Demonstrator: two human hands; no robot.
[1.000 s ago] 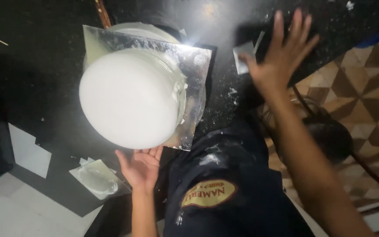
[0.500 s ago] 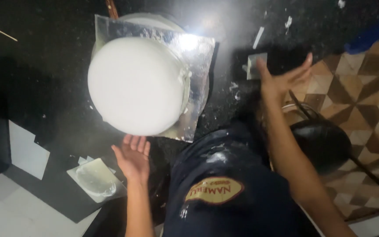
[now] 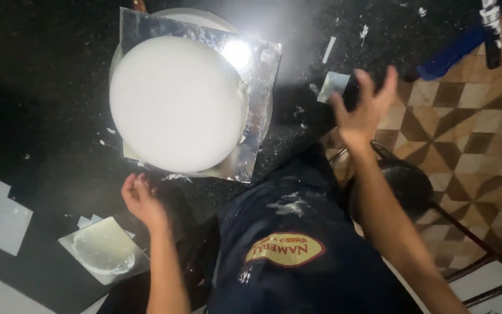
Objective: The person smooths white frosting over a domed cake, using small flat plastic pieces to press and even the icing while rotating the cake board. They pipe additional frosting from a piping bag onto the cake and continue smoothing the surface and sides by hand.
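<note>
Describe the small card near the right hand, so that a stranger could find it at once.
Start at the big round white cake on its square silver board, on the black counter. Look to the right of the board, close to the fingers of the raised right hand: the small pale grey card lies flat. It is larger than the white crumbs nearby.

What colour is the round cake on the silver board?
Plain smooth white; the cake shows best in the head view, on the silver board.

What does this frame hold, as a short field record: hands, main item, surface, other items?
left hand: empty, fingers curled, just below the silver board's near edge
right hand: raised, fingers spread, empty, near a small silver card
main item: round white cake on a square silver board
surface: black counter, flecked with white bits
other: smeared square card at lower left
</note>
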